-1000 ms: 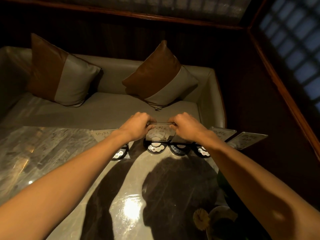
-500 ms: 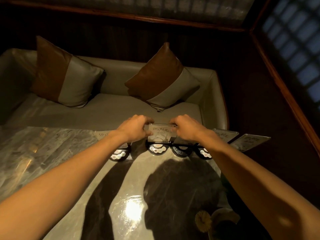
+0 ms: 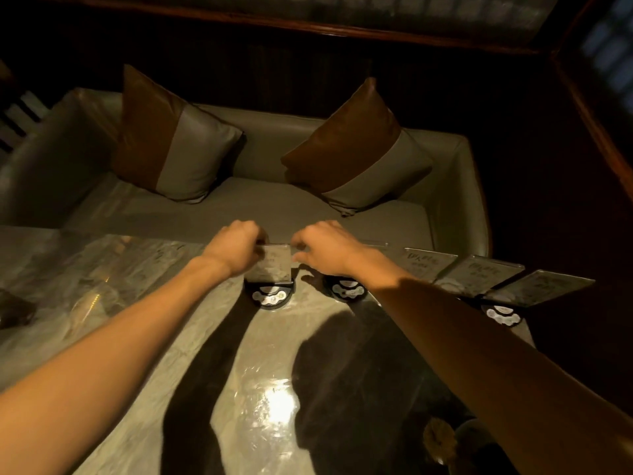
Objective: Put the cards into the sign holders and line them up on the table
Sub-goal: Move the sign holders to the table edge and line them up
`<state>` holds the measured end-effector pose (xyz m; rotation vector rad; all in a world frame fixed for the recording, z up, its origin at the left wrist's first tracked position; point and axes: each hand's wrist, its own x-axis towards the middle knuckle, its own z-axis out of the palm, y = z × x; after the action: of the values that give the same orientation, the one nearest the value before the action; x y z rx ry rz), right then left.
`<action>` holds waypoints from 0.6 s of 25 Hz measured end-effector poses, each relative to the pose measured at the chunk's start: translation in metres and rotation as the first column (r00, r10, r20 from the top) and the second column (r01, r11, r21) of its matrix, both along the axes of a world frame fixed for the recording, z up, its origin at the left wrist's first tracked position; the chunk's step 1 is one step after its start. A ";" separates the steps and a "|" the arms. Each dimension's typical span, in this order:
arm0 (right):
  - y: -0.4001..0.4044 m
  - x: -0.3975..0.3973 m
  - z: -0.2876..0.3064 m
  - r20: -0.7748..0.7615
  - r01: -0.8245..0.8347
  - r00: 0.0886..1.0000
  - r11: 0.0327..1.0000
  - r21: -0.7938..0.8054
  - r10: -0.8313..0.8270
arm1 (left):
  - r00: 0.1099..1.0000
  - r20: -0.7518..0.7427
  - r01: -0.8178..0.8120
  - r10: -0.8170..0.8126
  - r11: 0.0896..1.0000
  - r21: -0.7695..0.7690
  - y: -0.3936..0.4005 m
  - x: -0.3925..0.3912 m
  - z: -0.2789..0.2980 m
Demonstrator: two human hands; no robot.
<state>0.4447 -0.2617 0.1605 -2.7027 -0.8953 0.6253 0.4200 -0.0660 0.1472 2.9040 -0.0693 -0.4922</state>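
Five sign holders in a row at the far table [image 3: 144,337] edge, each with a card. Left hand [image 3: 233,248] and right hand [image 3: 325,248] pinched on the upper corners of the upright leftmost sign holder [image 3: 272,269]. Two cushions behind.

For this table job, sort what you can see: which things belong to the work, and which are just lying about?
Part of the job:
- sign holder gripped by left hand and right hand
- filled sign holders in a row to its right
- table

Lying about:
- two cushions
- sofa
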 end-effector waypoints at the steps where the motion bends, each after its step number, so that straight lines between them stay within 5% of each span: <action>1: 0.004 0.001 -0.002 0.013 0.020 1.000 1.000 0.011 -0.020 | 1.000 0.023 0.001 0.000 1.000 -0.023 -0.001 -0.001 -0.001; 7: 0.000 0.008 -0.002 -0.060 0.117 0.992 0.988 0.097 -0.111 | 0.997 0.078 -0.004 0.015 0.990 -0.140 -0.009 -0.002 0.000; 15: -0.009 0.017 0.001 0.029 0.127 0.991 0.983 0.133 -0.132 | 0.999 0.052 0.017 -0.005 0.972 -0.233 -0.024 0.013 -0.004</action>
<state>0.4616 -0.2704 0.1612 -2.6367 -0.7343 0.4727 0.4328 -0.0899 0.1430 2.6860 -0.1414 -0.3837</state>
